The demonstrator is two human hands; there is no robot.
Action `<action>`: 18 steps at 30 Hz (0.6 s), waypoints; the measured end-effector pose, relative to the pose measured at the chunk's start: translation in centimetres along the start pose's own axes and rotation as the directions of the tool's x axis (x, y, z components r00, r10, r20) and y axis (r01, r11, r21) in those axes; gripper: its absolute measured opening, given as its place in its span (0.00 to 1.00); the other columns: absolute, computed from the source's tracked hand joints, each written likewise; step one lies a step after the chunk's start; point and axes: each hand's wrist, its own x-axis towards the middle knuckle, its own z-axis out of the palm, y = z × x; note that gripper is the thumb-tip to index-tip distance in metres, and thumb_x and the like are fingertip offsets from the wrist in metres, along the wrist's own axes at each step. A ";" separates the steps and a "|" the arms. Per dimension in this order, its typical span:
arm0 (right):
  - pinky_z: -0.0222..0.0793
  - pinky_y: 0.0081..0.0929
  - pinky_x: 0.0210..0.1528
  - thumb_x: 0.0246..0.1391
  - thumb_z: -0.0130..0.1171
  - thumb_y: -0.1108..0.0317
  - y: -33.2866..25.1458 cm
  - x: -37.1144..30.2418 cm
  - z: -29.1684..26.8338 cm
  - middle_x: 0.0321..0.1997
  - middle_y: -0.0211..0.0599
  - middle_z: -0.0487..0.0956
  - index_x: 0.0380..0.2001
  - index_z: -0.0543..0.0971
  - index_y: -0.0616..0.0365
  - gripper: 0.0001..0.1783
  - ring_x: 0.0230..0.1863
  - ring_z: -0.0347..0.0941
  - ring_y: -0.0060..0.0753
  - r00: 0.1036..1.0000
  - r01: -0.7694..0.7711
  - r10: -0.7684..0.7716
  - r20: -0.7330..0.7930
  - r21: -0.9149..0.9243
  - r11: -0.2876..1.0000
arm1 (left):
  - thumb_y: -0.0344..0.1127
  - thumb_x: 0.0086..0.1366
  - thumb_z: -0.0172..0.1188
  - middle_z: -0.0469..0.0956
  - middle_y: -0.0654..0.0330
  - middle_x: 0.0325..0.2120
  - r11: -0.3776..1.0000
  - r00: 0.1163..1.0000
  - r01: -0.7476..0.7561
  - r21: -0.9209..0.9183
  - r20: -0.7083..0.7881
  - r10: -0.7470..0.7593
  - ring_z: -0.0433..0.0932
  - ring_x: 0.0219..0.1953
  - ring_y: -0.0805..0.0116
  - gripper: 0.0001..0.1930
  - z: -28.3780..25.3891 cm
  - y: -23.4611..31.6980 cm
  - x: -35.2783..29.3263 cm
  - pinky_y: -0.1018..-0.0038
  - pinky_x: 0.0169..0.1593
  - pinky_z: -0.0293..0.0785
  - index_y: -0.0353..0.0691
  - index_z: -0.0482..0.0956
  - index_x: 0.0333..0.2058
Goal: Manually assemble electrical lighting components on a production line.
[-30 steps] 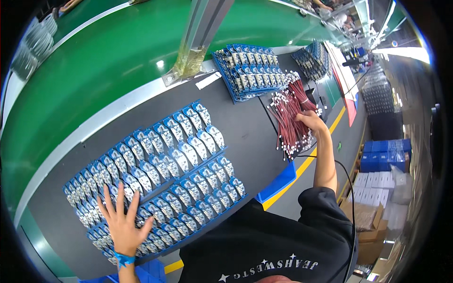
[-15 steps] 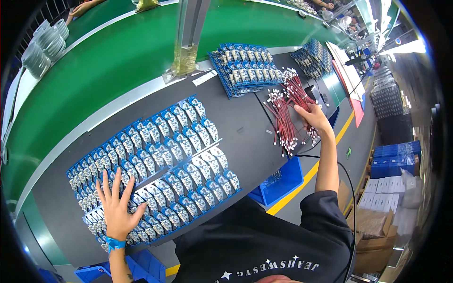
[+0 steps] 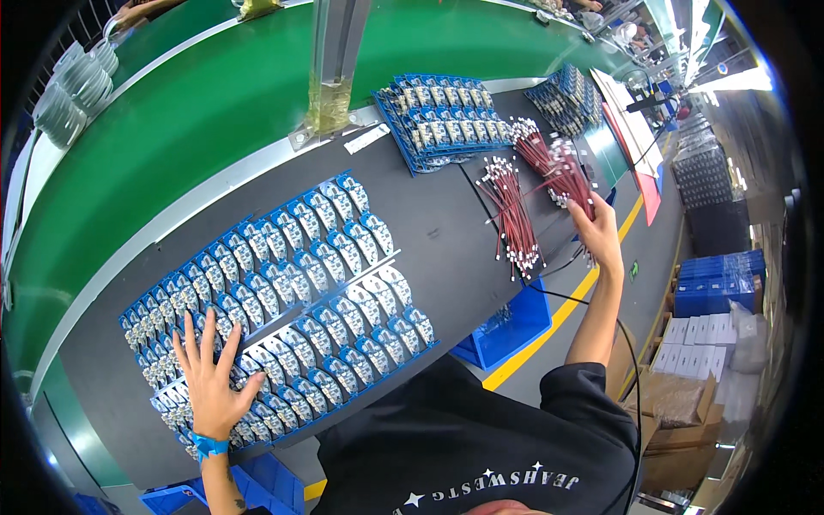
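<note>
My left hand (image 3: 215, 388) lies flat with fingers spread on the left part of the rows of blue-edged circuit boards (image 3: 348, 322), which cover the near-left of the dark work surface. Many small white and metallic parts sit on those boards. At the right, my right hand (image 3: 598, 227) is closed round the near end of a bundle of dark red wires (image 3: 562, 176) with white connectors. The bundle's connector ends look smeared by motion. Just left of it, a second wire bundle (image 3: 515, 215) rests on the table, untouched by either hand.
Stacked circuit boards (image 3: 451, 116) stand at the far middle, with another stack (image 3: 562, 99) to their right. A metal post (image 3: 339, 60) rises beside the green conveyor (image 3: 197, 112). A blue bin (image 3: 506, 330) sits below the near edge. A black cable (image 3: 631, 343) hangs near my right arm.
My right hand has moved slightly right with the red wire bundle, which has come away from the other bundle. My left hand stays on the circuit boards.
</note>
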 end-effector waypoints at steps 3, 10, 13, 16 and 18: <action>0.49 0.14 0.16 0.58 0.55 0.67 0.4 -1.2 0.4 0.18 0.20 0.67 0.41 0.74 0.62 0.11 0.15 0.57 0.10 0.994 0.029 0.003 -0.105 0.305 0.952 | 0.56 0.53 0.58 0.51 0.45 0.64 0.998 0.988 0.010 -0.063 -0.156 -0.020 0.43 0.66 0.37 0.36 -0.4 -0.1 -0.4 0.40 0.64 0.32 0.48 0.66 0.58; 0.49 0.14 0.12 0.58 0.54 0.61 -7.4 -3.5 5.7 0.20 0.36 0.73 0.44 0.71 0.67 0.19 0.11 0.58 0.15 0.955 0.193 -0.295 0.018 0.717 0.669 | 0.54 0.64 0.49 0.57 0.41 0.61 0.909 0.868 -0.070 -0.410 -0.474 -0.147 0.50 0.65 0.41 0.30 -3.5 5.2 -1.1 0.50 0.65 0.43 0.37 0.65 0.57; 0.55 0.15 0.12 0.58 0.54 0.58 -11.7 -6.4 11.6 0.30 0.57 0.78 0.38 0.66 0.66 0.20 0.11 0.61 0.17 0.891 0.029 -0.413 0.189 0.884 0.467 | 0.38 0.52 0.67 0.56 0.37 0.61 0.565 0.962 -0.121 -0.816 -0.237 -0.136 0.53 0.65 0.47 0.38 -4.8 10.0 2.0 0.58 0.65 0.47 0.29 0.60 0.58; 0.62 0.14 0.18 0.57 0.55 0.66 -18.1 -10.9 16.4 0.27 0.47 0.78 0.40 0.70 0.66 0.13 0.18 0.68 0.18 0.713 -0.333 -0.433 0.552 0.810 0.483 | 0.37 0.48 0.72 0.61 0.43 0.58 0.076 0.966 -0.112 -0.991 -0.127 -0.225 0.59 0.62 0.57 0.42 -3.2 12.9 3.9 0.65 0.63 0.54 0.28 0.60 0.58; 0.70 0.23 0.30 0.53 0.53 0.79 -20.2 -13.7 19.5 0.30 0.40 0.78 0.47 0.69 0.68 0.17 0.30 0.75 0.27 0.640 -0.083 -0.558 0.529 0.769 0.634 | 0.33 0.53 0.68 0.68 0.48 0.54 -0.190 0.982 -0.028 -0.981 0.008 -0.189 0.69 0.54 0.64 0.35 -3.9 12.8 4.2 0.70 0.57 0.64 0.27 0.61 0.56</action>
